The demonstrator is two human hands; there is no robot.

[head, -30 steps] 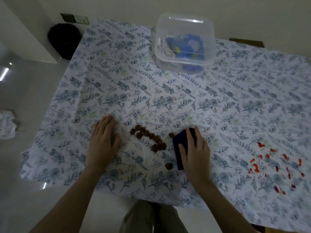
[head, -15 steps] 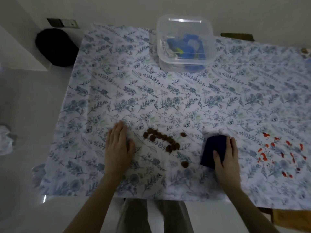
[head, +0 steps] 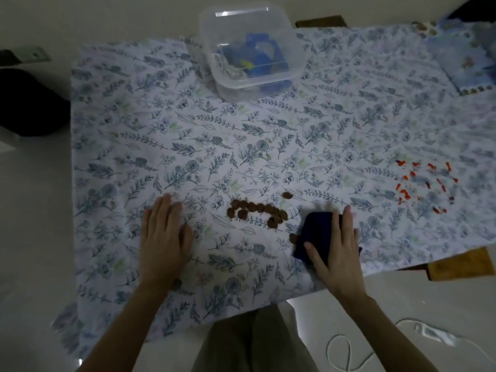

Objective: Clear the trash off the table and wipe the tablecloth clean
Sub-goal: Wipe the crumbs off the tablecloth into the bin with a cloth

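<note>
Head view: flat right hand (head: 335, 248) presses dark cloth (head: 315, 232) at 3 o'clock of brown crumbs (head: 257, 209), probably to sweep them; flat left hand (head: 163, 237) steadies tablecloth (head: 241, 130).

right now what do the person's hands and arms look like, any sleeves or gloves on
No gloves and no sleeves in view. The left hand and right hand are bare, and the bare limbs run all the way down to the picture's bottom edge. No watch, ring or wristband shows, and I can make out no markings in this dim light.
</note>
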